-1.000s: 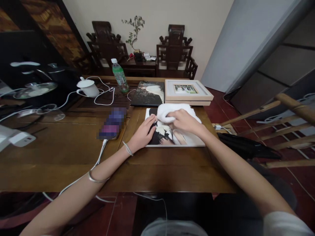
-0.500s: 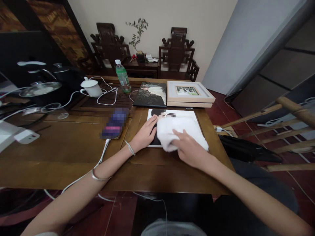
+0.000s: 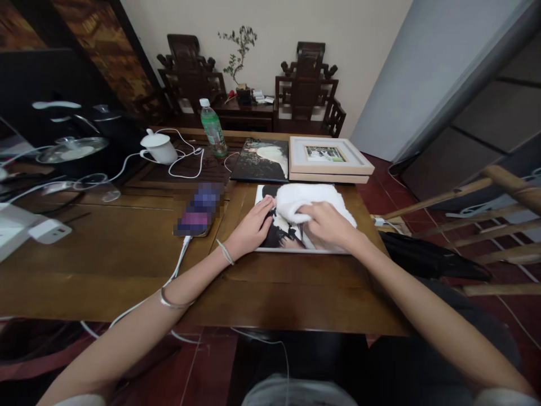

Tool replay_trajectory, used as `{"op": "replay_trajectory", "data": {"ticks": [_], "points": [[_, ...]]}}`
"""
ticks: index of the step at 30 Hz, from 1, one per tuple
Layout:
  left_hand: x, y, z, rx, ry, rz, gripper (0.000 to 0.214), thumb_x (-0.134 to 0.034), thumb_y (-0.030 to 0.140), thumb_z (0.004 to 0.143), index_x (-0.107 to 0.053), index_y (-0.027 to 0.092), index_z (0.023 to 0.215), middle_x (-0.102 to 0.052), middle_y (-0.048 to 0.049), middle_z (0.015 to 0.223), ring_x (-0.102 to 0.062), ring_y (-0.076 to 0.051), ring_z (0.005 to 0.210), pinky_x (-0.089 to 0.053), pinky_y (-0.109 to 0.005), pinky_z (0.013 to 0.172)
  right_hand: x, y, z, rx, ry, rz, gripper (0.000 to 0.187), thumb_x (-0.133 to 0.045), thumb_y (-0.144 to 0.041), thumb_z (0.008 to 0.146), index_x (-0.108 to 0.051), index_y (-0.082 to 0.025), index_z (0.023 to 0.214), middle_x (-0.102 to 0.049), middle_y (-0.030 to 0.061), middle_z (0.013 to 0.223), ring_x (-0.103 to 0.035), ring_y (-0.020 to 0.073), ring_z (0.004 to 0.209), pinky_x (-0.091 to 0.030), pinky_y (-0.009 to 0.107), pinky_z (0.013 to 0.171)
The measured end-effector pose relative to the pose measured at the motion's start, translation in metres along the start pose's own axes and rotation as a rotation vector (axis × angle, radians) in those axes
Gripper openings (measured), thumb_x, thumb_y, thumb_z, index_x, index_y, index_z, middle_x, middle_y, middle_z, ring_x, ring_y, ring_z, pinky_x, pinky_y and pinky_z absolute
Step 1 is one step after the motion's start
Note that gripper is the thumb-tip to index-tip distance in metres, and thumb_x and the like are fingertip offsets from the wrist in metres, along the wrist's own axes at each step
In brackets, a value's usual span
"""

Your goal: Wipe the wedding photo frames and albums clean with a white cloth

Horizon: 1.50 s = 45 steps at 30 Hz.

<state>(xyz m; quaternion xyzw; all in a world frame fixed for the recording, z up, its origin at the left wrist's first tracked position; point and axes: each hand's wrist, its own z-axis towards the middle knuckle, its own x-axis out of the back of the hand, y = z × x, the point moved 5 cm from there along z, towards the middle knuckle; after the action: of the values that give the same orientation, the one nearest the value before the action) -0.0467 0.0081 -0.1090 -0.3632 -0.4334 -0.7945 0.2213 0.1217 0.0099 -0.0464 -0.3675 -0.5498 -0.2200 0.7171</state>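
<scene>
A photo panel (image 3: 287,239) with a white edge lies flat on the wooden table (image 3: 270,293), its picture partly covered. My left hand (image 3: 254,225) rests flat on the panel's left side, fingers stretched out. In my right hand (image 3: 329,224) is a folded white cloth (image 3: 315,197), pressed on the panel's upper part. The fingertips of that hand are tucked into the cloth and partly hidden.
Behind the panel lie a dark photo panel (image 3: 266,160) and stacked pale picture frames (image 3: 332,160). A green-labelled bottle (image 3: 213,129), a white lidded cup (image 3: 158,148) and a phone (image 3: 198,210) on a white cable stand to the left.
My right hand has slid the cloth away from me, toward the panel's far edge, uncovering more of the near part of the picture. My left hand stays on the panel.
</scene>
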Motion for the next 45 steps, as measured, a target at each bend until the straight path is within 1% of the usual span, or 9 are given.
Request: {"op": "replay_trajectory", "data": {"ticks": [5,11,17,24,28,31,35,39,45], "points": [[0.005,0.003,0.000,0.033,0.032,-0.033,0.051,-0.028,0.036,0.098,-0.041,0.009,0.139,-0.039,-0.0145,0.148,-0.033,-0.024,0.139,-0.024,-0.043,0.117,-0.014,0.002,0.033,0.012,0.038,-0.142,0.048,-0.040,0.000,0.072,-0.065,-0.014,0.111,-0.066,0.0160,0.112,-0.057,0.0284,0.112,-0.039,0.045,0.096],[0.022,0.006,-0.003,0.010,0.248,-0.134,0.056,-0.020,0.045,0.100,-0.038,0.013,0.142,-0.038,-0.0112,0.149,-0.033,-0.020,0.139,-0.025,-0.040,0.117,-0.039,-0.033,0.010,0.196,-0.071,-0.159,0.048,-0.045,0.002,0.072,-0.064,-0.015,0.113,-0.050,0.0141,0.140,-0.031,0.0342,0.137,-0.022,0.062,0.108],[0.023,0.007,-0.003,-0.027,0.230,-0.126,0.058,-0.017,0.047,0.099,-0.039,0.015,0.142,-0.040,-0.0101,0.148,-0.034,-0.022,0.139,-0.026,-0.044,0.116,-0.030,-0.059,-0.049,0.431,-0.208,-0.020,0.050,-0.044,0.006,0.066,-0.067,-0.018,0.104,-0.052,0.0086,0.139,-0.029,0.0273,0.139,-0.019,0.058,0.113],[0.011,0.011,0.000,-0.015,0.053,0.006,0.052,-0.037,0.039,0.096,-0.040,0.012,0.140,-0.040,-0.0132,0.148,-0.036,-0.023,0.138,-0.028,-0.043,0.115,0.007,-0.013,-0.084,0.171,-0.178,0.073,0.055,-0.037,0.007,0.059,-0.070,-0.023,0.092,-0.066,0.0032,0.121,-0.049,0.0213,0.127,-0.029,0.046,0.113],[0.006,0.011,0.002,-0.043,-0.004,0.020,0.047,-0.038,0.033,0.096,-0.045,0.014,0.138,-0.043,-0.0113,0.146,-0.036,-0.024,0.138,-0.030,-0.047,0.114,0.011,0.023,-0.060,0.024,-0.036,-0.022,0.055,-0.037,0.005,0.060,-0.070,-0.021,0.095,-0.072,0.0042,0.106,-0.065,0.0233,0.101,-0.037,0.046,0.105],[0.005,0.009,0.002,-0.047,-0.006,0.015,0.046,-0.038,0.031,0.095,-0.048,0.014,0.136,-0.044,-0.0117,0.145,-0.036,-0.025,0.137,-0.030,-0.048,0.114,0.008,0.036,-0.026,-0.055,0.076,-0.022,0.053,-0.039,0.002,0.063,-0.069,-0.019,0.101,-0.072,0.0053,0.105,-0.065,0.0234,0.094,-0.044,0.041,0.094],[0.005,0.009,0.002,-0.052,-0.005,0.021,0.046,-0.039,0.030,0.095,-0.048,0.013,0.136,-0.044,-0.0117,0.145,-0.036,-0.025,0.137,-0.030,-0.047,0.114,0.000,0.025,0.029,-0.042,0.123,0.233,0.046,-0.040,-0.002,0.067,-0.071,-0.018,0.098,-0.073,0.0037,0.100,-0.065,0.0194,0.087,-0.047,0.026,0.078],[0.006,0.008,0.002,-0.039,0.005,0.052,0.043,-0.039,0.030,0.095,-0.053,0.010,0.130,-0.053,-0.0139,0.138,-0.046,-0.024,0.131,-0.035,-0.043,0.112,-0.009,-0.002,0.075,0.054,0.095,0.359,0.045,-0.040,-0.004,0.066,-0.072,-0.016,0.095,-0.073,0.0039,0.097,-0.063,0.0190,0.081,-0.044,0.025,0.073],[0.006,0.007,0.002,-0.048,0.013,0.035,0.041,-0.039,0.029,0.095,-0.054,0.013,0.129,-0.054,-0.0125,0.137,-0.048,-0.024,0.129,-0.036,-0.044,0.111,-0.008,-0.005,0.078,0.034,0.038,0.346,0.046,-0.040,-0.002,0.065,-0.072,-0.015,0.094,-0.073,0.0063,0.095,-0.063,0.0189,0.078,-0.045,0.027,0.075]]}}
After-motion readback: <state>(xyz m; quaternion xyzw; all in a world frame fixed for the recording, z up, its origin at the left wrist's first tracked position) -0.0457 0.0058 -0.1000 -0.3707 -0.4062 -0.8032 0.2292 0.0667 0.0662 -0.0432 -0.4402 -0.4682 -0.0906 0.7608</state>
